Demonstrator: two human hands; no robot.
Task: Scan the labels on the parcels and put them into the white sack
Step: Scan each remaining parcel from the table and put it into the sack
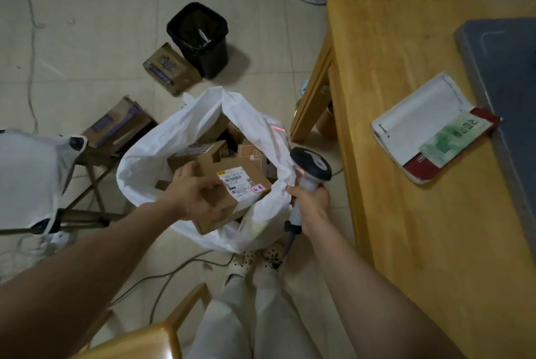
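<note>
Box [224,207] held in curled left hand [194,193], with sack [145,167] just under the fingers [210,186], should go down softly; right hand [311,204] grips scanner [311,164].

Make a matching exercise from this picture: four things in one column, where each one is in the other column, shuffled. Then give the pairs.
Things
1. labelled box
2. scanner
3. white mailing bag
4. black bin

Places
A. lying on the wooden table
B. gripped in the right hand
C. standing on the floor, beyond the sack
D. held by the left hand at the mouth of the sack

Pairs: 1-D, 2-B, 3-A, 4-C
</note>
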